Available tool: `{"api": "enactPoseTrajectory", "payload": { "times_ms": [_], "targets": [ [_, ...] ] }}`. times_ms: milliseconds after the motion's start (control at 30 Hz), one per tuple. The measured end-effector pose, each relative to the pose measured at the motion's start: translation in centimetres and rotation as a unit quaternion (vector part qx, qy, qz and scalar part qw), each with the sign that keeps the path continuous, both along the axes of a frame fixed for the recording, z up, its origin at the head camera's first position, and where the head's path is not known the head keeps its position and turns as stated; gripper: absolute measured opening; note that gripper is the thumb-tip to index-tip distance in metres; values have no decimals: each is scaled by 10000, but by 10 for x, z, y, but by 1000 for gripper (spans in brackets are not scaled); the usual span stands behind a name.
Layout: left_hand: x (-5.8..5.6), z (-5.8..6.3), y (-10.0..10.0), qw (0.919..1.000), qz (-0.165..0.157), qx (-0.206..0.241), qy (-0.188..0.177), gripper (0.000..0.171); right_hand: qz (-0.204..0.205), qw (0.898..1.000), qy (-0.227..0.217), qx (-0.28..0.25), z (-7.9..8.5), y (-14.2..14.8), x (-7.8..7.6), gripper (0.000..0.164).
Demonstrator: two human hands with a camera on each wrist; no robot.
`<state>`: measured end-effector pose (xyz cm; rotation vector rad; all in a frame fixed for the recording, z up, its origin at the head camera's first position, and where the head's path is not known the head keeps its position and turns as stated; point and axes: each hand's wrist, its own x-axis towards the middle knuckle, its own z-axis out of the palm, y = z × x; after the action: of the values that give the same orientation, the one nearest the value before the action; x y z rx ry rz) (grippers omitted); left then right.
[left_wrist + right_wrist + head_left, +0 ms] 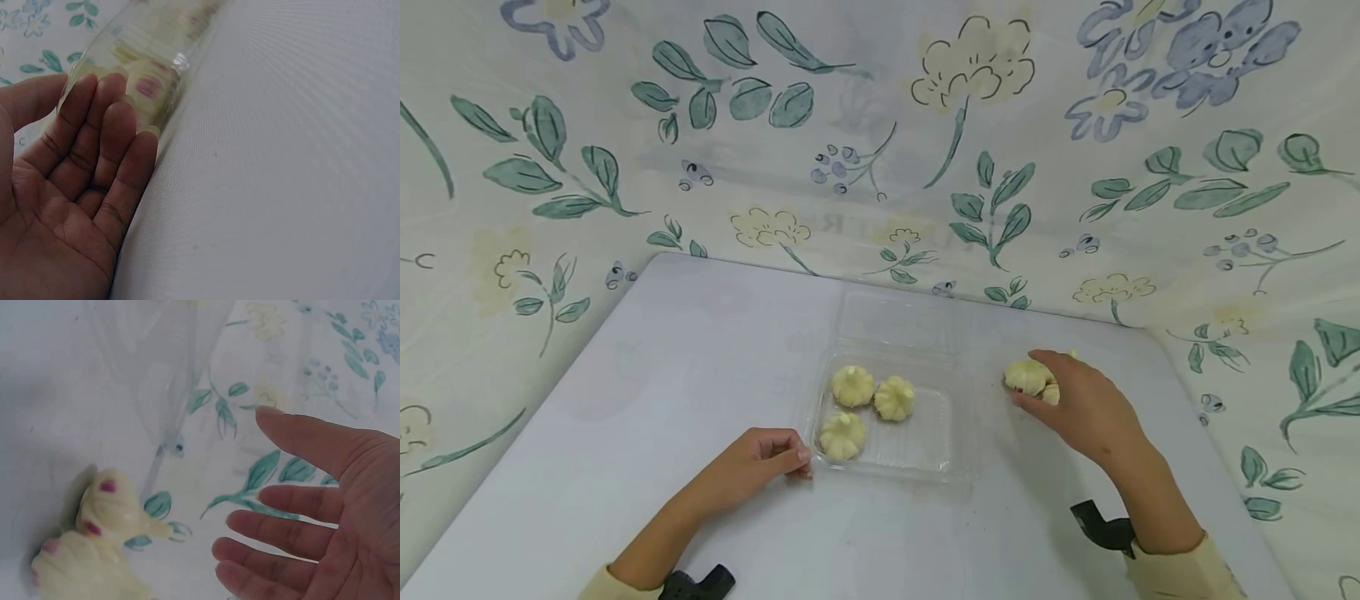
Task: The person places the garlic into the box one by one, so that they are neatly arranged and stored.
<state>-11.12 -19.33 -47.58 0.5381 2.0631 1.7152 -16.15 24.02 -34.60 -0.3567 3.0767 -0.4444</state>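
Pale yellow garlic bulbs with purple patches lie in two places. Three garlic bulbs [853,386] sit in the left part of a clear plastic box [928,437]. Right of the box, more garlic bulbs [1026,377] rest on the table, partly hidden by my right hand [1086,408]. Its thumb and fingers are spread over them; in the right wrist view the fingers are apart and the garlic [94,562] lies beyond their tips. My left hand [756,471] rests at the box's front left corner, loosely bent fingertips right at the clear wall [178,59].
The box's clear lid [895,321] lies folded back toward the table's far edge. Behind the white table [700,350] hangs a cloth [880,167] with flowers and leaves. Black wrist mounts [1105,529] sit at both of my sleeves.
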Motion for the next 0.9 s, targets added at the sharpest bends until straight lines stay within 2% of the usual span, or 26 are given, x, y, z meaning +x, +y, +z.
{"api": "enactPoseTrajectory", "payload": {
  "times_ms": [533,900],
  "targets": [
    [1,1,0,9999,-36,145,44,24,-518,9956,-678,374,-7,55,-12,77],
    [2,5,0,9999,-29,157,-18,24,-610,9928,-960,366,-21,73,-20,69]
  ]
}}
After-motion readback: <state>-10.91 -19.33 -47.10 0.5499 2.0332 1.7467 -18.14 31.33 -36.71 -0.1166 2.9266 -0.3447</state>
